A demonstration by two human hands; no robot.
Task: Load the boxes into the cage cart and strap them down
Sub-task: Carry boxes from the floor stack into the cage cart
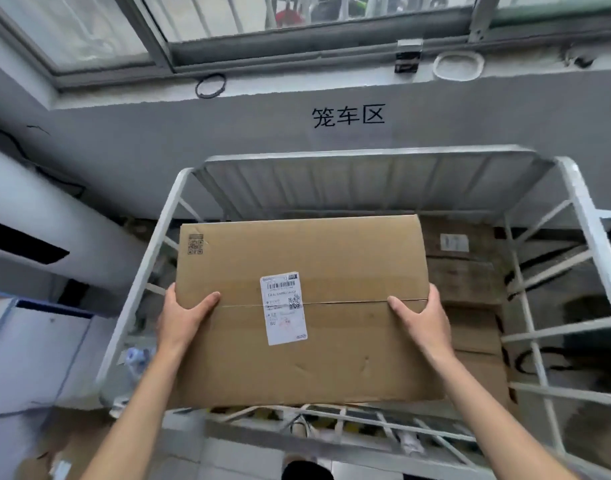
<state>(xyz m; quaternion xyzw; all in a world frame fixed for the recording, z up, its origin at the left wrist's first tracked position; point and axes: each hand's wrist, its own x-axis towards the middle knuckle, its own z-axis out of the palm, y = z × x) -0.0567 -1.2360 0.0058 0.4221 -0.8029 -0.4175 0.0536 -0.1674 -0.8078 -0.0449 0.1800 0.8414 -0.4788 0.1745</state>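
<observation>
I hold a large brown cardboard box (331, 271) with a white shipping label on top, above the open top of the white metal cage cart (584, 233). My left hand (184, 315) grips the box's left edge, thumb on top. On the right edge sits my right hand (421, 317), thumb likewise on the lid. Lower inside the cart, to the right, lie other cardboard boxes (466, 282), one with a small white label. No strap can be made out.
A grey wall (158, 140) with black lettering rises just behind the cart, under a window. White ducting (37, 223) and a blue-edged white cabinet (37, 341) stand at the left. A flat cardboard piece (54, 455) lies on the floor at bottom left.
</observation>
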